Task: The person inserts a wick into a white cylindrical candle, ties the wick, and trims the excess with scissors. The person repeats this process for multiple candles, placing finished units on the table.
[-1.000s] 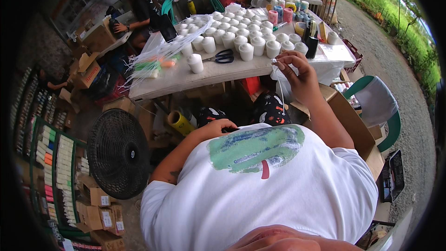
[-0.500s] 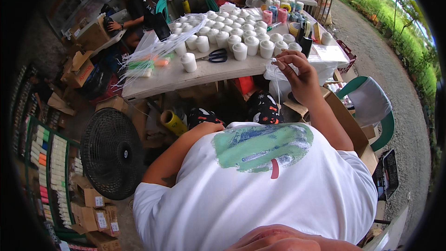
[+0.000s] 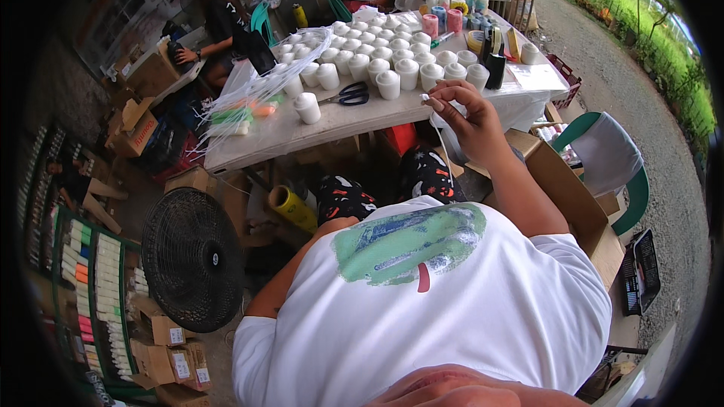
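My right hand (image 3: 466, 117) is raised just off the table's front edge, thumb and fingers pinched on a thin white wick (image 3: 441, 139). A small white end sticks out past the fingertips, and the rest dangles toward my lap. My left forearm (image 3: 302, 262) reaches down past my shirt, and its hand is hidden. Rows of white cup-shaped candles (image 3: 388, 84) with peaked tops cover the table (image 3: 362, 117). One candle (image 3: 307, 108) stands apart near the front edge, beside dark-handled scissors (image 3: 353, 94). A loose bundle of white wicks (image 3: 245, 98) lies at the left end.
A black fan (image 3: 188, 256) stands at left, near shelves of coloured candles (image 3: 94, 294) and cardboard boxes (image 3: 170, 362). A tape dispenser (image 3: 494, 60) sits at the table's right. A green chair (image 3: 630, 188) is at right. Two people (image 3: 219, 22) work farther back.
My right hand has moved slightly left and down with the wick still pinched. My left forearm has drawn back a little. The view has shifted slightly.
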Demonstrator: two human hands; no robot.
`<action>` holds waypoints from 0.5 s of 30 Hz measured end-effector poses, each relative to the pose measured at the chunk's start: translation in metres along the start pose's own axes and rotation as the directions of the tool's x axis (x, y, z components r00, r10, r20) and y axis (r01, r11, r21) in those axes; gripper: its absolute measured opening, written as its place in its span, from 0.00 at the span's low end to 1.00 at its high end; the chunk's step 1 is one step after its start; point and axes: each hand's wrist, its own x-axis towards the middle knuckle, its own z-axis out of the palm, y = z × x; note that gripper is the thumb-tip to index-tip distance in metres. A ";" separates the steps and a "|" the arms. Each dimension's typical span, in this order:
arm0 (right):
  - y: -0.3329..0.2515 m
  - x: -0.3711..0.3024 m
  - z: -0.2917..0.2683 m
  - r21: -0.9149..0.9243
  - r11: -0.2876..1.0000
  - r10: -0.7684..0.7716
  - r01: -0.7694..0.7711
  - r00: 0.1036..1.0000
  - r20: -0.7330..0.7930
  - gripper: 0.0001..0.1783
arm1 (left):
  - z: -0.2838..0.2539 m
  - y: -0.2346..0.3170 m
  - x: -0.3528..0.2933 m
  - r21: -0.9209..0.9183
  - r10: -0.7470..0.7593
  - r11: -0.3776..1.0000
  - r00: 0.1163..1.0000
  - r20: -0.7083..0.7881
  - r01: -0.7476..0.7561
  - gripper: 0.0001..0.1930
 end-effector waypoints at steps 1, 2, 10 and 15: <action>0.002 0.000 0.004 0.018 1.000 0.016 -0.017 1.000 0.018 0.05 | -0.009 -0.004 -0.003 -0.011 -0.037 0.999 0.999 0.002 0.037 0.11; 0.003 0.000 0.007 0.082 0.994 0.066 -0.070 0.997 0.044 0.05 | -0.017 -0.007 -0.009 -0.039 -0.051 0.998 0.999 -0.016 0.051 0.11; -0.003 0.007 0.031 0.123 0.989 0.047 -0.079 0.970 0.239 0.07 | -0.112 0.057 -0.003 -0.033 0.457 0.593 0.370 -0.809 -0.805 0.14; -0.011 0.010 0.038 0.282 0.891 0.251 -0.357 0.903 0.348 0.06 | -0.112 0.102 0.028 0.216 0.552 0.343 0.011 -0.834 -0.914 0.09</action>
